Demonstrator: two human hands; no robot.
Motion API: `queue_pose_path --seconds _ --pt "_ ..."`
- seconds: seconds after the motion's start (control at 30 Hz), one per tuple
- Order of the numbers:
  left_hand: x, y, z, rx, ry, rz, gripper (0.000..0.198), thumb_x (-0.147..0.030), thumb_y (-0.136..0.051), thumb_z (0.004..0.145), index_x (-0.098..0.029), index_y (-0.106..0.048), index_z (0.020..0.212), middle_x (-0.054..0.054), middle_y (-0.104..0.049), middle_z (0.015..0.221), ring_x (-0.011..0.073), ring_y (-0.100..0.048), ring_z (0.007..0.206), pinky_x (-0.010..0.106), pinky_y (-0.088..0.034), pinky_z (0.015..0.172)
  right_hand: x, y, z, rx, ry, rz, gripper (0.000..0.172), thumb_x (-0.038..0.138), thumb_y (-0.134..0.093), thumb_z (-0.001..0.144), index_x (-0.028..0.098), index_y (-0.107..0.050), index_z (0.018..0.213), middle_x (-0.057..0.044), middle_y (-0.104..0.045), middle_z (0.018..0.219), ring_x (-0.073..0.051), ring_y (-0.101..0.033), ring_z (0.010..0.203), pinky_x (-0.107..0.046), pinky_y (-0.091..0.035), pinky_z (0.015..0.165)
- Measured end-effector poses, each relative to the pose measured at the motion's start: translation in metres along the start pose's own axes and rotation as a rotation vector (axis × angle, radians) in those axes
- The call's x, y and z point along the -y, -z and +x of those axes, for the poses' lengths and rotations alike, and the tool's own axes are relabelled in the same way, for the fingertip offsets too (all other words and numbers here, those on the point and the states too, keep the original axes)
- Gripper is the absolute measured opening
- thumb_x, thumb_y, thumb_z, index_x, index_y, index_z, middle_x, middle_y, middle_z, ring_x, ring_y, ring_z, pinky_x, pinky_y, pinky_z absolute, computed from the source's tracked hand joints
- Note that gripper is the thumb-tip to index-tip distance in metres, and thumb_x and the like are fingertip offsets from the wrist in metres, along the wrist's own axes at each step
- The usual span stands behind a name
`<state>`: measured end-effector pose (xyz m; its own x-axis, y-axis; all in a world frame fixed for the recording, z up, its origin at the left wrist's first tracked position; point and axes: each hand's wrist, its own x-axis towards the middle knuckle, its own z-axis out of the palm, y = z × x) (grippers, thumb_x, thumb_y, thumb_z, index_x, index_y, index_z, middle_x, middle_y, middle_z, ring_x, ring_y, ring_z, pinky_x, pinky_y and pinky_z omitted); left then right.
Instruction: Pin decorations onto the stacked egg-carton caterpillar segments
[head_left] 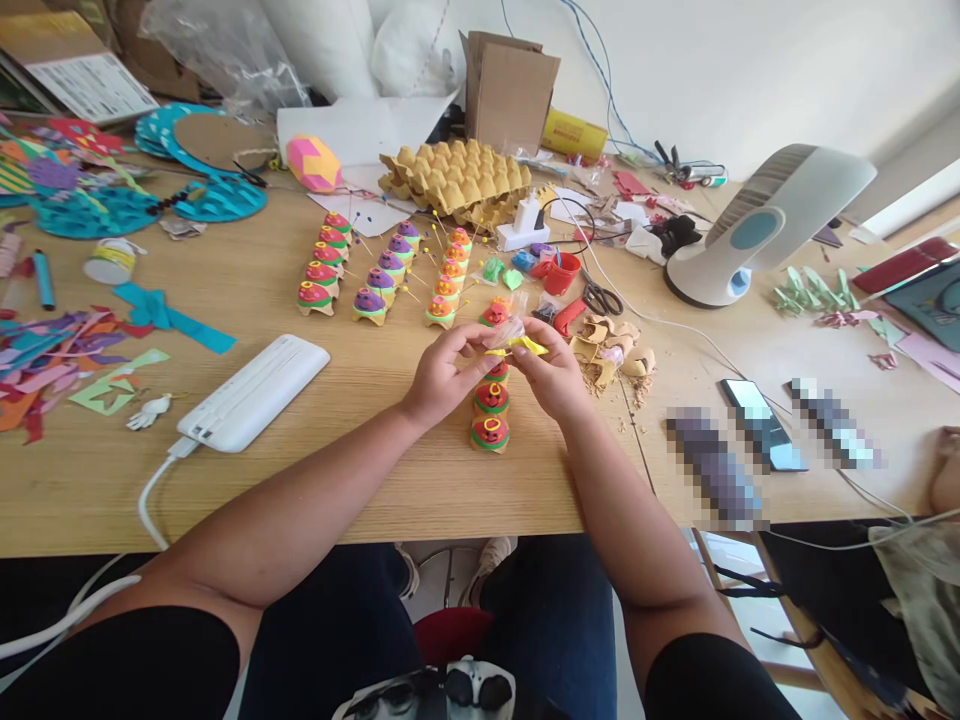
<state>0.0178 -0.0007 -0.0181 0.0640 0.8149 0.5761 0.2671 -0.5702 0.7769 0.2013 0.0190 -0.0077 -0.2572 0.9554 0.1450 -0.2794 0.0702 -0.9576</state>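
Well left of the near red egg-carton row [491, 432], a white power bank [255, 393] lies flat on the table [420, 490]. The left hand [442, 375] hangs at the row's left side, forearm slanting inward, thumb and fingertips closed in a pinch at one end of a yellow piece [531, 345]. That yellow piece is held over the row, toward its far part, with some clear wrapping [510, 331] among the fingers. It looks like modelling clay: probably light, soft, a little tacky and easily dented, so best taken by its ends with light fingertips; the film should be limp and slippery. The right hand [553, 370], at the row's right side, mirrors the left, back outward, thumb and forefinger pinching the other end. Brown carton scraps [601, 368] lie farther right of the row
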Motion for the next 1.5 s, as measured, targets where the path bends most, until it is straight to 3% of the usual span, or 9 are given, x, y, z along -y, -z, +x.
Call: queue_pose_path --seconds 0.27,0.5,0.7,0.9,1.13,1.37,1.5 --pt "-0.009 0.001 0.003 0.055 0.072 -0.111 0.034 -0.053 -0.075 0.086 -0.020 -0.072 0.094 0.003 -0.076 0.086 0.0148 -0.067 0.074 0.028 -0.056 0.072 0.002 0.000 -0.001 0.012 0.013 -0.057 0.043 0.050 -0.087 0.073 0.029 -0.073 0.108 0.000 -0.075 0.110 -0.017 -0.069 0.101 -0.033 -0.057 0.094" --pt "-0.006 0.002 0.004 0.038 0.179 -0.243 0.036 -0.054 -0.077 0.085 -0.018 -0.072 0.087 0.004 -0.076 0.082 0.0161 -0.070 0.074 0.027 -0.058 0.069 0.004 0.002 0.000 0.020 -0.041 -0.079 0.036 0.050 -0.087 0.073 0.025 -0.077 0.098 0.001 -0.074 0.088 -0.012 -0.064 0.077 -0.028 -0.055 0.079" --pt "-0.009 0.003 0.004 0.125 0.170 -0.300 0.038 -0.057 -0.071 0.089 -0.020 -0.074 0.098 0.007 -0.078 0.095 0.0190 -0.073 0.085 0.032 -0.059 0.079 0.009 0.002 -0.001 -0.042 -0.050 0.014 0.035 0.051 -0.090 0.066 0.026 -0.075 0.085 0.002 -0.074 0.088 -0.013 -0.066 0.082 -0.031 -0.056 0.085" --pt "-0.009 0.002 0.004 0.054 0.167 -0.280 0.039 -0.054 -0.067 0.093 -0.021 -0.072 0.114 0.008 -0.077 0.111 0.0182 -0.072 0.095 0.030 -0.058 0.085 0.009 0.001 0.001 -0.083 -0.051 0.037 0.044 0.050 -0.093 0.061 0.028 -0.074 0.094 0.002 -0.075 0.094 -0.014 -0.068 0.086 -0.033 -0.057 0.089" --pt "-0.007 0.000 0.003 0.058 0.155 -0.267 0.035 -0.048 -0.072 0.091 -0.021 -0.071 0.113 0.008 -0.077 0.112 0.0168 -0.072 0.095 0.029 -0.058 0.085 0.007 0.005 0.001 -0.113 0.046 -0.097 0.024 0.045 -0.087 0.073 0.025 -0.074 0.079 0.001 -0.072 0.083 -0.015 -0.066 0.083 -0.033 -0.054 0.089" --pt "-0.011 0.001 0.002 0.103 0.090 -0.164 0.026 -0.044 -0.071 0.091 -0.021 -0.075 0.101 0.008 -0.077 0.105 0.0191 -0.072 0.094 0.031 -0.059 0.081 0.008 0.005 0.002 -0.136 0.031 -0.112 0.031 0.051 -0.083 0.074 0.024 -0.069 0.078 0.001 -0.067 0.077 -0.015 -0.062 0.080 -0.030 -0.052 0.079" --pt "-0.013 0.003 0.003 0.166 -0.021 -0.033 0.021 -0.039 -0.072 0.091 -0.024 -0.080 0.103 0.008 -0.077 0.114 0.0224 -0.070 0.109 0.036 -0.057 0.094 0.007 0.002 0.003 -0.154 0.050 -0.131 0.034 0.051 -0.085 0.072 0.023 -0.067 0.078 0.002 -0.063 0.076 -0.014 -0.059 0.077 -0.030 -0.051 0.079"
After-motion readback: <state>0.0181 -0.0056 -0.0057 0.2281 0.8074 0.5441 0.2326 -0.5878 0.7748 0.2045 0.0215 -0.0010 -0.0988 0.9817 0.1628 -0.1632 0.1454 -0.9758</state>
